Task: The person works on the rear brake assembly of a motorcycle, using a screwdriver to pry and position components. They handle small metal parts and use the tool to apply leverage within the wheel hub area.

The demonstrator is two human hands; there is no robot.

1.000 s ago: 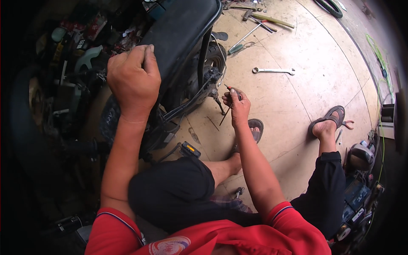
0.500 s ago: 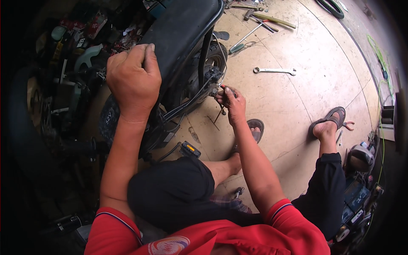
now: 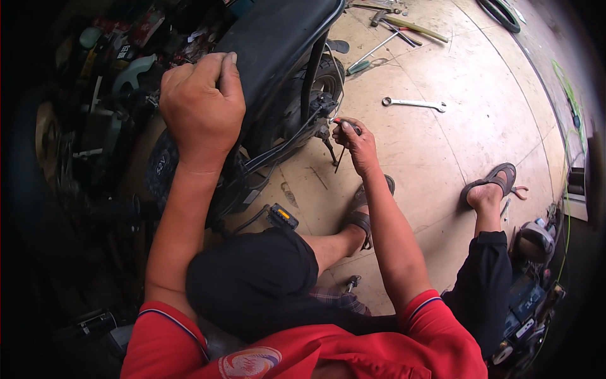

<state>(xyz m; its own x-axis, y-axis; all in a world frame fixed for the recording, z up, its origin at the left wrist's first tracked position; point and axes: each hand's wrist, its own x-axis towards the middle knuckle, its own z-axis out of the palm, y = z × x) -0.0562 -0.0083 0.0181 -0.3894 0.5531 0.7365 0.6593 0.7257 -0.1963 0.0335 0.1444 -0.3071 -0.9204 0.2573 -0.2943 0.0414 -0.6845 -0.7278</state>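
My left hand (image 3: pixel 203 107) is closed in a fist at the near side of the black seat (image 3: pixel 268 47) of a two-wheeled bike. Whatever its fingers grip, if anything, is hidden behind the back of the hand. Low beside the rear wheel (image 3: pixel 327 82), my right hand (image 3: pixel 357 144) pinches a thin-shafted tool (image 3: pixel 340 161) that looks like a screwdriver. Its shaft points down from the fingers, and a bit of red shows above them. The axle end (image 3: pixel 323 106) lies just left of this hand. A pedal (image 3: pixel 282 216) sits near my knee.
A combination wrench (image 3: pixel 413 104) lies on the tiled floor. Farther off are a hammer (image 3: pixel 413 29) and a green-handled tool (image 3: pixel 360 67). Pliers (image 3: pixel 519 192) rest by my right sandal (image 3: pixel 499 180). Cluttered parts (image 3: pixel 132 72) fill the left, and a tyre (image 3: pixel 499 14) lies far right.
My right hand has drawn slightly right and away from the axle end, still holding the tool. My left fist stays at the seat. The view has shifted a little.
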